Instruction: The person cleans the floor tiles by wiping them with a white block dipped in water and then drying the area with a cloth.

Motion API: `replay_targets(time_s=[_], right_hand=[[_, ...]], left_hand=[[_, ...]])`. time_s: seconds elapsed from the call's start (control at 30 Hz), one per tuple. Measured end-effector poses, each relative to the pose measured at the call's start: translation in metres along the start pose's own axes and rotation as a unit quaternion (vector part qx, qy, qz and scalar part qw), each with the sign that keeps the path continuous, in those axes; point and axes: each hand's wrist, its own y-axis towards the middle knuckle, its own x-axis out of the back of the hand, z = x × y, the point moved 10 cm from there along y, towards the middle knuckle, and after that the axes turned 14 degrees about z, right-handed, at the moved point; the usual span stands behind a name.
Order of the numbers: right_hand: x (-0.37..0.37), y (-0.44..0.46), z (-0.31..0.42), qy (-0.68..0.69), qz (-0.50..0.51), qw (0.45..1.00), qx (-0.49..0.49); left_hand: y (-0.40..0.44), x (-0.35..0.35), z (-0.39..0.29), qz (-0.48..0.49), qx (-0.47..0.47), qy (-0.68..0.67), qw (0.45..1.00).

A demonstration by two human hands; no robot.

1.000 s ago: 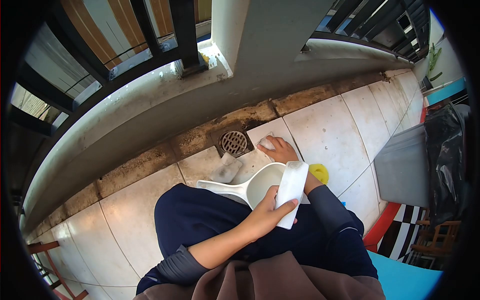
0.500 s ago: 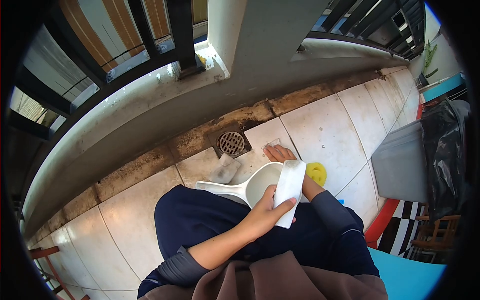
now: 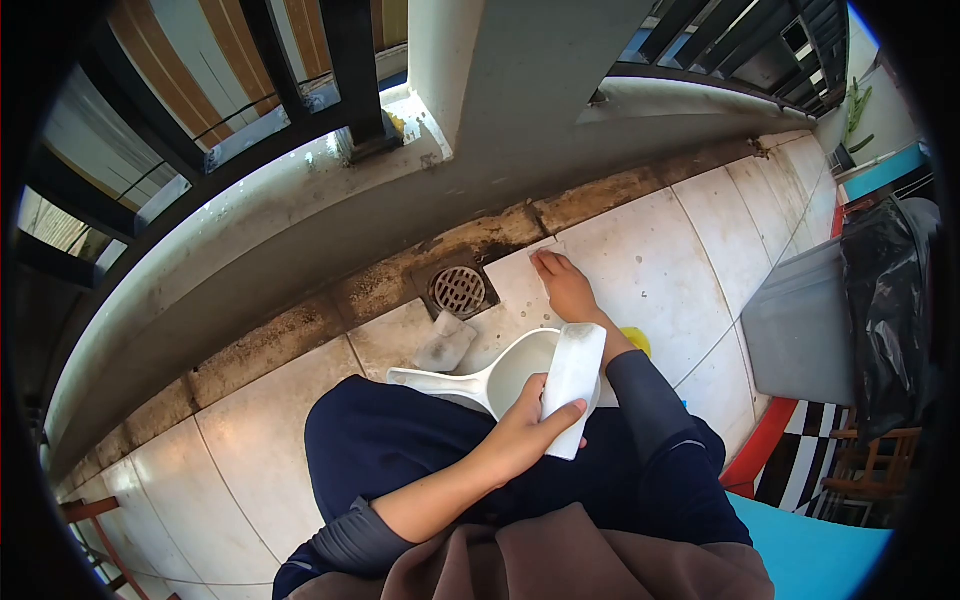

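Note:
My left hand [image 3: 530,425] is closed round a white oblong block [image 3: 577,365], held tilted above the lap and over a white dipper [image 3: 508,385]. The block's exact kind cannot be made out. The dipper has a round bowl and a handle pointing left. My right hand [image 3: 567,285] reaches past the dipper to the white floor tile, right of the round drain grate [image 3: 460,290]. Its fingers are bunched on a small pale flat piece near the tile's edge, too hidden to name. A greyish block [image 3: 445,342] lies below the drain. Behind my right forearm, a yellow sponge [image 3: 636,342] is partly hidden.
A stained gutter strip [image 3: 300,325] runs along the low grey wall [image 3: 540,160], with dark railings [image 3: 355,70] above. To the right stands a grey bin [image 3: 800,320] with a black plastic bag [image 3: 885,310]. A red edge [image 3: 755,450] borders the tiles.
My right hand has slid forward and up across the tile towards the gutter, its arm stretching and covering more of the sponge. My left hand keeps its hold on the white block.

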Motion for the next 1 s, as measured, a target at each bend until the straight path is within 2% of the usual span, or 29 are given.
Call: replay_targets(time_s=[0.17, 0.3, 0.5, 0.73, 0.83, 1.0], right_hand=[[-0.028, -0.041, 0.022, -0.013, 0.006, 0.995, 0.1], [-0.025, -0.042, 0.023, -0.068, -0.025, 0.995, 0.066], [-0.005, -0.002, -0.01, -0.078, -0.028, 0.996, -0.038], [-0.012, -0.029, 0.007, -0.025, 0.002, 1.0, 0.003], [-0.013, -0.053, 0.016, -0.047, -0.003, 0.998, 0.03], [-0.013, -0.03, -0.004, -0.108, -0.011, 0.994, -0.028]], left_hand=[[-0.001, -0.006, 0.002, 0.012, 0.004, -0.001, 1.0], [-0.002, -0.008, 0.002, 0.011, 0.009, 0.001, 1.0], [0.0, -0.002, 0.004, -0.006, 0.013, 0.007, 1.0], [-0.001, -0.004, 0.001, 0.003, 0.008, 0.0, 1.0], [-0.003, -0.008, 0.002, 0.017, 0.02, 0.005, 1.0], [-0.002, -0.008, 0.005, 0.017, 0.014, -0.008, 1.0]])
